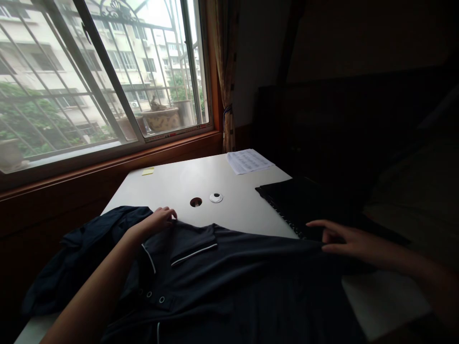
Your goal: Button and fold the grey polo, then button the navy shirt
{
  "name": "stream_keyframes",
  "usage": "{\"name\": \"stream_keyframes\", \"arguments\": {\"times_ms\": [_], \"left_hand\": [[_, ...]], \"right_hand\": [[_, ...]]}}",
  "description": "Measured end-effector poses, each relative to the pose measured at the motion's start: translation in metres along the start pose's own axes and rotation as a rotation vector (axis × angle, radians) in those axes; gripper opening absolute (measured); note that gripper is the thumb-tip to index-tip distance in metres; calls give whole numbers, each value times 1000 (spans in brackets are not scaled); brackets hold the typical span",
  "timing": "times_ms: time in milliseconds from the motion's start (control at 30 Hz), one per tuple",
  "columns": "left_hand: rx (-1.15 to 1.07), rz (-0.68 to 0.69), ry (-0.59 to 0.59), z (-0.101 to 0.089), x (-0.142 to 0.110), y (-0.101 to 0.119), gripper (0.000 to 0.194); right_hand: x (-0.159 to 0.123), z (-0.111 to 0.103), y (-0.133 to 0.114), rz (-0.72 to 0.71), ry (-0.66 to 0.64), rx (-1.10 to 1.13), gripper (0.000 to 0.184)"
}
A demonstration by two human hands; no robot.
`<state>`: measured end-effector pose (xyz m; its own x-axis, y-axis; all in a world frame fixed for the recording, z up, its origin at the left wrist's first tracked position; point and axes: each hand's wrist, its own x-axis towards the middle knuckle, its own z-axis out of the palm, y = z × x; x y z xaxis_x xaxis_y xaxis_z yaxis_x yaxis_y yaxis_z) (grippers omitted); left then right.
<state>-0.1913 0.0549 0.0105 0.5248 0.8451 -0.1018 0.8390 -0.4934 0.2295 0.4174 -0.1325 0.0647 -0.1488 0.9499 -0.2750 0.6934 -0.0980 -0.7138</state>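
Pinched between left fingers: shirt, just beside collar. Touched at its upper edge by right fingers; too dark to confirm as gripped. Laid across near part of counter, with collar toward left edge and folds stretched rightward. Possible slip at right, in case of loose hold, causing slack and creases. Possible snagging on black item, just beyond, if pulled farther. Possible slide of bundle off left edge, if dragged along with shirt.
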Motion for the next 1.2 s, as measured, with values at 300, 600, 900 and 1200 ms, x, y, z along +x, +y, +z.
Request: {"name": "stream_keyframes", "arguments": {"times_ms": [300,600,900,1200], "left_hand": [[11,-33,15,-14,14,-30,12],[81,-199,205,-24,19,-60,19],[188,-390,339,-22,30,-69,24],[232,-513,388,-21,34,-74,28]], "right_hand": [[38,-8,6,-73,137,112,56],[142,-37,-31,-151,171,-45,62],[242,-45,-45,-165,360,-279,49],[288,-26,-69,-230,465,-355,38]]}}
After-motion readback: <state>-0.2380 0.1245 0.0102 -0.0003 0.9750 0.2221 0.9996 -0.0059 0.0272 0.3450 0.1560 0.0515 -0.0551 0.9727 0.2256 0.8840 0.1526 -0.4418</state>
